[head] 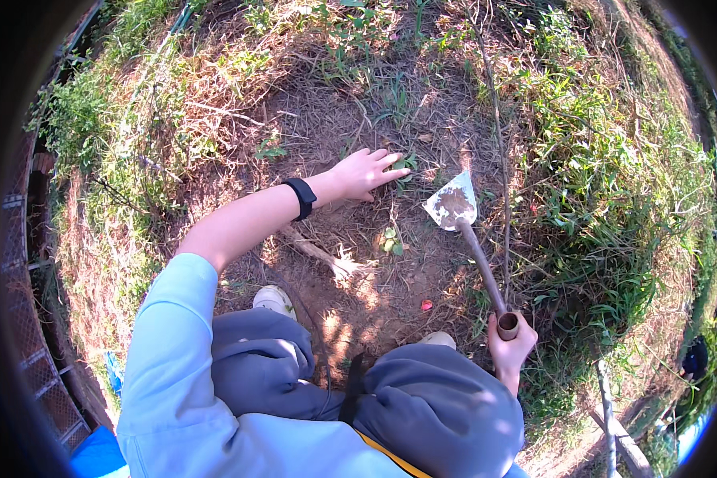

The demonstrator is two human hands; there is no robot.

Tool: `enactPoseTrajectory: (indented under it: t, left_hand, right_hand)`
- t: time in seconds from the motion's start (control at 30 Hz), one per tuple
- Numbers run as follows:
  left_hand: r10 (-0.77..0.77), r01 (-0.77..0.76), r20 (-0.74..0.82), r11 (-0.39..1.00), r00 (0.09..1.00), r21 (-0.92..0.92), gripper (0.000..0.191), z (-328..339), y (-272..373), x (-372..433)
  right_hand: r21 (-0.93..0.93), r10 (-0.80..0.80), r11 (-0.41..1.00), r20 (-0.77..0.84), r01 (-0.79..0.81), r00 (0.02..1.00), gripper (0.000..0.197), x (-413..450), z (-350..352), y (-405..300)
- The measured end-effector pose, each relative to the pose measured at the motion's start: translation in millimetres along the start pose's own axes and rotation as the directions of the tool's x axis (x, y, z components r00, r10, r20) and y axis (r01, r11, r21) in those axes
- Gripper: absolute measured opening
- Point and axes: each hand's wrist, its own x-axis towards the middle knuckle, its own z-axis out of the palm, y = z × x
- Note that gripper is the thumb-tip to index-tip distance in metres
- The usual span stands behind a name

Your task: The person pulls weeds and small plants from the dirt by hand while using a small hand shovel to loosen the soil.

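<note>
My left hand [367,173] reaches forward over the ground, its fingers spread beside a small green weed [405,167]. It seems to hold nothing; whether the fingertips touch the leaves I cannot tell. In my right hand [512,346] is the hollow end of a metal handle [484,266]. That handle leads to a pointed spade blade [452,202] with worn white paint and soil on it. The blade lies low over the dirt, right of my left hand. Another leafy seedling [391,242] stands on the bare soil [418,275] between my feet and the blade.
A frayed woody stub [328,257] lies left of the seedling. A long thin stem [496,119] runs beside the handle. Dense grass [597,221] grows at the right, with cut branches [612,412] lower down. Wire mesh [21,287] borders the left, and a red scrap [426,305] lies near my shoe.
</note>
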Motion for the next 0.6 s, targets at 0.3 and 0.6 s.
enactPoseTrajectory:
  t: [0.3, 0.6]
  left_hand:
    - [-0.086, 0.051, -0.127, 0.966, 0.988, -0.255, 0.015, 29.2, -33.5, 0.3]
    - [-0.431, 0.26, -0.394, 0.871, 0.812, -0.416, 0.02, -23.4, -93.5, -14.6]
  right_hand:
    - [0.101, 0.006, 0.995, -0.098, 0.004, 0.995, 0.02, 5.3, 110.7, 46.2]
    - [0.023, 0.136, 0.99, 0.026, -0.136, 0.99, 0.019, -19.4, 74.7, 30.3]
